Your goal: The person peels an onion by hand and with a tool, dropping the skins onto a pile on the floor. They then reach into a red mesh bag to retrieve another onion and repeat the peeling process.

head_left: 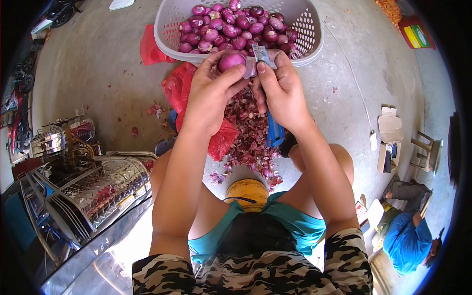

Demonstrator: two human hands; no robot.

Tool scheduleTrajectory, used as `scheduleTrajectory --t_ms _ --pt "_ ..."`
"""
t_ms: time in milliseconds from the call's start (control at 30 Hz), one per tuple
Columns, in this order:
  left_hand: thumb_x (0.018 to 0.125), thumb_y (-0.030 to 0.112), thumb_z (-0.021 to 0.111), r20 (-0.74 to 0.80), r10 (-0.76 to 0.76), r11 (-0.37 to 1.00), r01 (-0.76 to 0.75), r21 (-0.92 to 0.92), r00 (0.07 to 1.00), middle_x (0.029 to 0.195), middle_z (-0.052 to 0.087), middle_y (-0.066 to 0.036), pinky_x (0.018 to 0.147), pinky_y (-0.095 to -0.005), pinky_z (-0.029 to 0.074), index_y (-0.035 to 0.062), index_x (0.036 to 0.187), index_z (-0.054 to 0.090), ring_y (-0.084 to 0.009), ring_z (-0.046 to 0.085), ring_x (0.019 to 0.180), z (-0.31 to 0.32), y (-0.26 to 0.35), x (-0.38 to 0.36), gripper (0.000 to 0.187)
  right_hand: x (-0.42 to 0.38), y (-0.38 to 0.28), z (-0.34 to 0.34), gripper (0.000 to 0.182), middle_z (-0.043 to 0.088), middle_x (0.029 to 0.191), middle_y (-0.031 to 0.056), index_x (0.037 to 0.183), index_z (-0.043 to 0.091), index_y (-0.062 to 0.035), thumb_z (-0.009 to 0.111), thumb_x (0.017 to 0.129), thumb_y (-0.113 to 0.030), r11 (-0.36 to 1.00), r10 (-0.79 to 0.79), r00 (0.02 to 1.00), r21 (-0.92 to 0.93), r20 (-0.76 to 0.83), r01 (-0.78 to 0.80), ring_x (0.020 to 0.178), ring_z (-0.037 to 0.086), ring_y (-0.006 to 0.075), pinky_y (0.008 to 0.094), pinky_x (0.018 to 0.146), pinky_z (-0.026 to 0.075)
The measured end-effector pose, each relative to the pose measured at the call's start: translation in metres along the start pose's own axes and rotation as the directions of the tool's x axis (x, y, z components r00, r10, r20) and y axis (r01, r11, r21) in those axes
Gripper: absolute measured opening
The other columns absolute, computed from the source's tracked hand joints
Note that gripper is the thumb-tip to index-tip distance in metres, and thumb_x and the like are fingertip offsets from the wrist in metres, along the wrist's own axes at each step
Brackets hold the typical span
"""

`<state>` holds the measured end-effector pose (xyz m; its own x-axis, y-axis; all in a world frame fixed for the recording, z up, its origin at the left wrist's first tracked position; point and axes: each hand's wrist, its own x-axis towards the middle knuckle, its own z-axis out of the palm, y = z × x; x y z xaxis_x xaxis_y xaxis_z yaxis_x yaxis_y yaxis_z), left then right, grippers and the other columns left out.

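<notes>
My left hand (211, 81) is closed around a peeled red onion (231, 62), held just in front of the basket's near rim. In my right hand (279, 83) is a knife (261, 53) with a broad, pale blade, its tip pointing up beside the onion. A blue handle-like part (275, 132) hangs below that hand; its join to the blade is hidden. Behind both hands stands a grey plastic basket (314, 46) holding many red onions (231, 27). Beneath the hands, a heap of onion skins (248, 142) covers the floor.
A red mesh sack (179, 88) lies left of the skins, near my foot. Between my knees is a yellow container (247, 191). Shiny metal vehicle parts (103, 187) stand at left. To the right are an open cardboard box (390, 123), a cable, and a person in blue (408, 241).
</notes>
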<state>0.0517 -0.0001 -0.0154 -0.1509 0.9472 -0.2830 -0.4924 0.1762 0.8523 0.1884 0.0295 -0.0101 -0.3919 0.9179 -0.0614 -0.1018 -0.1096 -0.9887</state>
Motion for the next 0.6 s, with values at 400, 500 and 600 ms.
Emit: scheduleTrajectory --t_ms 400,500,600 --pt "0.069 -0.008 0.068 0.014 0.367 0.893 -0.357 0.273 0.930 0.103 0.059 -0.007 0.086 -0.0298 0.047 -0.0009 0.118 0.048 -0.0126 0.055 0.097 -0.002 0.004 0.004 0.054 0.001 0.004 -0.013 0.026 0.058 0.061 0.0217 0.108 0.038 -0.0027 0.048 0.092 -0.020 0.725 -0.264 0.963 -0.669 -0.052 0.163 0.056 0.058 0.0405 0.0479 0.050 0.045" --pt "0.067 -0.006 0.069 0.073 0.456 0.799 -0.443 0.406 0.887 0.103 0.059 -0.007 0.085 -0.0277 0.046 0.0005 0.117 0.052 -0.0131 0.056 0.096 -0.008 0.001 0.008 0.053 0.001 0.004 -0.012 0.027 0.058 0.060 0.0201 0.110 0.039 -0.0045 0.049 0.091 -0.021 0.578 -0.308 0.947 -0.772 0.094 0.265 0.056 0.058 0.0397 0.0487 0.050 0.045" --pt "0.065 -0.004 0.071 0.063 0.387 0.805 -0.370 0.464 0.920 0.104 0.059 -0.008 0.087 -0.0277 0.045 0.0030 0.115 0.057 -0.0147 0.056 0.097 -0.009 0.002 0.006 0.052 0.001 0.004 -0.014 0.028 0.060 0.064 0.0159 0.114 0.042 -0.0083 0.051 0.090 -0.019 0.431 -0.208 0.962 -0.867 0.175 0.250 0.061 0.060 0.0377 0.0468 0.053 0.046"
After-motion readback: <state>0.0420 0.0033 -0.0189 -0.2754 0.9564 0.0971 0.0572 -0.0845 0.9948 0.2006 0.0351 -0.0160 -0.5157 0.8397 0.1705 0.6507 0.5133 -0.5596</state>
